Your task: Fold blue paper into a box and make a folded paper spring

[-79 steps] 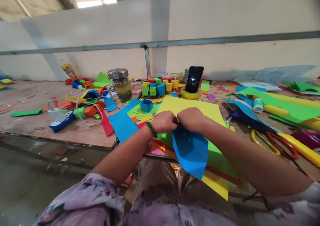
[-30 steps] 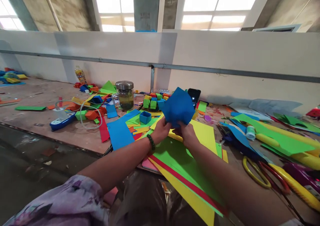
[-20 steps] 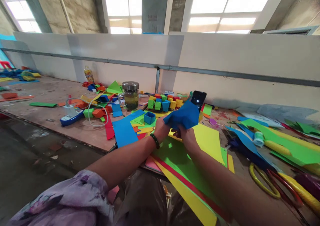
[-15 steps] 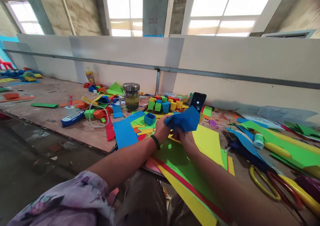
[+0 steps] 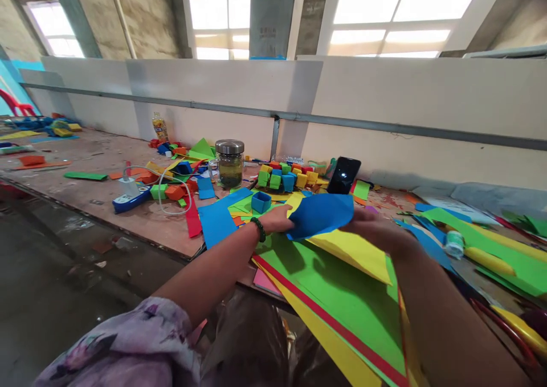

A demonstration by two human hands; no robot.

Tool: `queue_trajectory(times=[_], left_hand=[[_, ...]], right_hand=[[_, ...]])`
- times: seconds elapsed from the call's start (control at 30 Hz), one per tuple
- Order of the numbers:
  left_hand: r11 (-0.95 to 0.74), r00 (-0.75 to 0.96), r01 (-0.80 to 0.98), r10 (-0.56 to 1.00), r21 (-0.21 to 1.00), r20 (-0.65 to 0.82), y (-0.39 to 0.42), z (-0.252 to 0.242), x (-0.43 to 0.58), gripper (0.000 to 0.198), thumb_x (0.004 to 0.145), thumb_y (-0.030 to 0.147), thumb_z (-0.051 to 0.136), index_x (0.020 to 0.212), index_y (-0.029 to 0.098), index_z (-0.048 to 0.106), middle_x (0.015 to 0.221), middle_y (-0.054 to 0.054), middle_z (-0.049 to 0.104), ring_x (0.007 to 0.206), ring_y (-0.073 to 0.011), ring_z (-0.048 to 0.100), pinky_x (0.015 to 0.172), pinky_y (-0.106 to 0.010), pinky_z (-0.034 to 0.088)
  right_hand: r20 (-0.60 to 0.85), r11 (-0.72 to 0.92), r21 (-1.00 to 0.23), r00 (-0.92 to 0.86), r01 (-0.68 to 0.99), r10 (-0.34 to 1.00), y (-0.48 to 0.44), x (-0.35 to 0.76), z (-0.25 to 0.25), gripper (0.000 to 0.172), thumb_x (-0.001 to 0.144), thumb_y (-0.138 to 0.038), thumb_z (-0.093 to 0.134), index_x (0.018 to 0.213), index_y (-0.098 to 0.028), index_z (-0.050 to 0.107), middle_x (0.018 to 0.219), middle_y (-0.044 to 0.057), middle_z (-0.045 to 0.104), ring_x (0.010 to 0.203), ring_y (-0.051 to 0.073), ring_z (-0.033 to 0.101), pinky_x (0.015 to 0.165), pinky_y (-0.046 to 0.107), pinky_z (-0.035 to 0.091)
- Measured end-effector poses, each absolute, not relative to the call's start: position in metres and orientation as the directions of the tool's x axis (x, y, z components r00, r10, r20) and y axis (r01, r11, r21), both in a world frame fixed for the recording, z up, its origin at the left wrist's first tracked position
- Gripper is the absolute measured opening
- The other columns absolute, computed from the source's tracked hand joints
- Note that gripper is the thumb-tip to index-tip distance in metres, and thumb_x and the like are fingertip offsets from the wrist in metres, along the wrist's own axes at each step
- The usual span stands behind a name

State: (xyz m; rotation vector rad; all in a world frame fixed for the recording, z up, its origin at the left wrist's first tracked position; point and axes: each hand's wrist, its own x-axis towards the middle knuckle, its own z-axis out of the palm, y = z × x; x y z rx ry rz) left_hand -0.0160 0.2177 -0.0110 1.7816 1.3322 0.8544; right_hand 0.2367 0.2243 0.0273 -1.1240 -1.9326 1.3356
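Both my hands hold a blue paper sheet (image 5: 320, 215) just above the table. My left hand (image 5: 277, 219), a green bead bracelet on its wrist, pinches the sheet's left edge. My right hand (image 5: 371, 230) grips its right side, fingers closed and partly blurred. Under the blue sheet a yellow sheet (image 5: 352, 253) lies with its near corner raised off a green sheet (image 5: 342, 296). A red strip (image 5: 325, 318) runs along the green sheet's near edge.
Behind the hands are a small blue paper box (image 5: 260, 202), a pile of coloured paper cubes (image 5: 284, 177), a lidded glass jar (image 5: 229, 162) and a propped phone (image 5: 344, 175). A glue bottle (image 5: 455, 241) and yellow-handled scissors (image 5: 515, 330) lie at the right. A blue device with a cable (image 5: 130, 198) sits left.
The blue sheet came up from hanging over the table edge, was raised high, then lowered and spread flatter. My right hand has moved out to the right along it.
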Motion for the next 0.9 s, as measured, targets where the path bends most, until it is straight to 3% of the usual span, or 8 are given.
queue_trajectory(times=[0.07,0.17,0.27,0.3,0.43,0.57,0.7,0.9], left_hand=[[-0.163,0.308,0.556,0.951,0.815,-0.019,0.214,-0.008,-0.015,0.062,0.051,0.013,0.063,0.113,0.013,0.060,0.102,-0.011,0.069,0.085,-0.0258,0.064,0.066,-0.028,0.049],[-0.166,0.356,0.637,0.929,0.753,-0.097,0.206,-0.005,-0.008,0.076,0.048,0.011,0.064,0.124,0.013,0.055,0.118,-0.015,0.064,0.101,-0.0302,0.061,0.077,-0.029,0.049],[-0.250,0.390,0.707,0.918,0.661,-0.070,0.199,-0.005,0.001,0.087,0.053,0.012,0.065,0.137,0.011,0.043,0.129,-0.018,0.057,0.115,-0.0332,0.055,0.087,-0.031,0.045],[-0.286,0.398,0.727,0.916,0.624,-0.043,0.196,-0.006,0.003,0.089,0.055,0.014,0.064,0.140,0.011,0.039,0.129,-0.019,0.057,0.114,-0.0333,0.055,0.087,-0.031,0.045],[-0.354,0.408,0.746,0.912,0.563,0.034,0.189,-0.006,0.007,0.086,0.064,0.021,0.061,0.144,0.010,0.033,0.115,-0.015,0.065,0.105,-0.0304,0.060,0.082,-0.030,0.045],[-0.349,0.427,0.753,0.904,0.558,-0.011,0.185,-0.004,0.008,0.065,0.069,0.024,0.055,0.132,0.010,0.052,0.090,-0.009,0.070,0.086,-0.0247,0.063,0.075,-0.028,0.046],[-0.378,0.474,0.744,0.880,0.552,-0.036,0.182,0.002,0.010,0.041,0.071,0.023,0.053,0.108,0.013,0.068,0.082,-0.007,0.070,0.073,-0.0203,0.061,0.067,-0.026,0.044],[-0.365,0.480,0.753,0.874,0.548,-0.078,0.177,0.007,0.013,0.024,0.073,0.022,0.050,0.081,0.013,0.070,0.064,-0.004,0.064,0.057,-0.0158,0.052,0.054,-0.026,0.035]], right_hand=[[0.098,0.164,-0.949,-0.242,0.269,0.965,0.231,0.253,0.038,0.033,0.057,-0.026,0.069,0.089,-0.018,0.070,0.086,0.008,0.073,0.078,0.023,0.067,0.076,0.039,0.052],[0.302,0.288,-0.939,0.055,0.189,0.952,0.223,0.260,0.052,0.020,0.059,-0.022,0.063,0.079,-0.021,0.065,0.083,0.006,0.070,0.063,0.014,0.057,0.069,0.032,0.048],[0.394,0.379,-0.911,0.066,0.164,0.917,0.197,0.250,0.064,0.012,0.061,-0.024,0.063,0.073,-0.021,0.066,0.077,0.004,0.067,0.063,0.014,0.056,0.069,0.031,0.047],[0.433,0.437,-0.879,-0.064,0.190,0.899,0.188,0.244,0.068,0.011,0.062,-0.026,0.063,0.071,-0.021,0.068,0.072,0.004,0.067,0.063,0.015,0.057,0.067,0.032,0.047],[0.130,0.419,-0.789,-0.543,0.450,0.829,0.168,0.223,0.070,0.022,0.070,-0.031,0.058,0.081,-0.022,0.075,0.075,0.003,0.072,0.058,0.016,0.062,0.059,0.030,0.050],[-0.238,0.500,-0.474,-0.652,0.725,0.720,0.170,0.205,0.053,0.044,0.068,-0.010,0.044,0.096,-0.024,0.075,0.079,0.000,0.074,0.063,0.015,0.063,0.061,0.025,0.046],[-0.310,0.601,-0.261,-0.655,0.755,0.689,0.169,0.192,0.034,0.046,0.071,-0.006,0.043,0.102,-0.024,0.072,0.091,0.004,0.074,0.076,0.018,0.065,0.063,0.024,0.041],[-0.353,0.582,-0.052,-0.560,0.812,0.750,0.160,0.179,0.029,0.039,0.078,-0.012,0.042,0.105,-0.023,0.068,0.096,0.010,0.073,0.081,0.024,0.066,0.058,0.027,0.036]])
